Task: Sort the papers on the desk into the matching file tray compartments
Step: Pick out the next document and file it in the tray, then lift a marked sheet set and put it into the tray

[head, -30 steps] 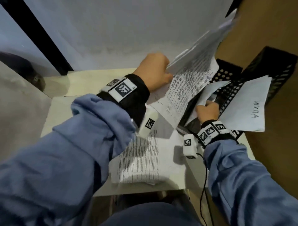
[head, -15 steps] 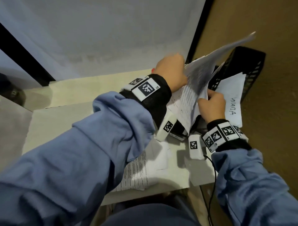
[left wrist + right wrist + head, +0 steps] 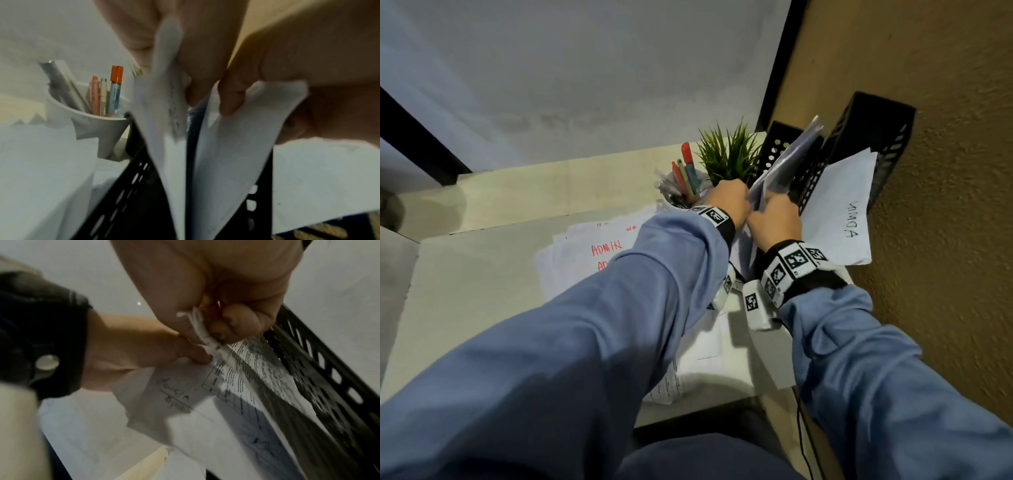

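Note:
Both my hands hold one bundle of printed papers [image 3: 787, 161] on edge, slanting into a slot of the black perforated file tray [image 3: 873, 126] at the desk's right edge. My left hand [image 3: 736, 202] pinches the bundle's near left side, and my right hand [image 3: 770, 216] pinches its edge beside it. The left wrist view has the sheets [image 3: 226, 146] splayed between my fingers [image 3: 230, 100] above the tray [image 3: 127, 194]. From the right wrist, curled fingers [image 3: 236, 324] clamp the papers [image 3: 236, 394] against the tray wall [image 3: 329, 378]. A sheet labelled ADMIN [image 3: 842, 212] hangs off the tray front.
More papers with red ADMIN writing [image 3: 599, 246] lie on the desk under my left arm. A white cup of pens [image 3: 681, 185] and a small green plant [image 3: 729, 154] stand just left of the tray. A brown wall [image 3: 945, 205] bounds the right side.
The bundle has swung from held high and fanned to on edge, down into the tray slot. Both hands closed together at its near end. My head turned, bringing pens and plant into view.

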Demonstrator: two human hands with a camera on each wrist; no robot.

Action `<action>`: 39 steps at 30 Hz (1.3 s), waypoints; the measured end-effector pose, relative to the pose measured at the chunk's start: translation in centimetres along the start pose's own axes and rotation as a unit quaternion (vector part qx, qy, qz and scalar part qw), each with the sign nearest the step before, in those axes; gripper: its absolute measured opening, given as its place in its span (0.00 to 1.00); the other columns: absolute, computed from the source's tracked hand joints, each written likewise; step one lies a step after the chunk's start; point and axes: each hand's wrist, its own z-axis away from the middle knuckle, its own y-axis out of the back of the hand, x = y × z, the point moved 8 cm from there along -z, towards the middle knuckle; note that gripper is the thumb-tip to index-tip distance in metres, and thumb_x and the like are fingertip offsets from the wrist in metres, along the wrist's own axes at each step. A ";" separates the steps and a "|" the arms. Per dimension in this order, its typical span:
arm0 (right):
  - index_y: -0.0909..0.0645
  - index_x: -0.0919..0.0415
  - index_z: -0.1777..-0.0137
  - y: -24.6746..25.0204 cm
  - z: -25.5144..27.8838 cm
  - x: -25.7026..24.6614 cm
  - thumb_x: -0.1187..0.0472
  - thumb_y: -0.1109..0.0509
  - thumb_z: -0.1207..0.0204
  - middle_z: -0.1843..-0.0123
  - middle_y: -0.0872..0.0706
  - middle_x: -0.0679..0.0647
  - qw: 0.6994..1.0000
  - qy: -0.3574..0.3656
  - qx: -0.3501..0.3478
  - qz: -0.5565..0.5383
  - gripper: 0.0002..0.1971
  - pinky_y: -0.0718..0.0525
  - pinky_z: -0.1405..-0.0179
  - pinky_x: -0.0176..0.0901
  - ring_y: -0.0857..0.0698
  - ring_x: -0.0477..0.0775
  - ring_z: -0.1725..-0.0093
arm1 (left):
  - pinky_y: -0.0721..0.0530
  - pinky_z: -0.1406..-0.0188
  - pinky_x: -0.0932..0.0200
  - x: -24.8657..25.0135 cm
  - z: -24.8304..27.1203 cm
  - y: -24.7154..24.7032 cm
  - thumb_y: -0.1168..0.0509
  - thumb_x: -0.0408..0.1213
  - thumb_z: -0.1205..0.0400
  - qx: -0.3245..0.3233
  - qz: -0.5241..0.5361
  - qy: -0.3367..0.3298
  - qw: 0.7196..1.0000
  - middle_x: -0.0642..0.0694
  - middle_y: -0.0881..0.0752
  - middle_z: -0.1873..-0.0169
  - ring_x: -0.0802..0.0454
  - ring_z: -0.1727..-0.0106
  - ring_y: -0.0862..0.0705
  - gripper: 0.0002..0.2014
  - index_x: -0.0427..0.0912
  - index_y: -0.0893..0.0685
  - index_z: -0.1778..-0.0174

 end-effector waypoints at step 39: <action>0.23 0.66 0.42 -19.8 8.6 4.7 0.63 0.30 0.33 0.35 0.26 0.62 0.986 -0.082 -0.128 0.073 0.18 0.22 0.55 0.46 0.26 0.60 0.37 | 0.16 0.50 0.54 -30.7 23.4 -2.1 0.43 0.36 0.15 0.254 0.171 0.322 0.896 0.40 0.11 0.50 0.42 0.54 0.14 0.13 0.41 0.16 0.40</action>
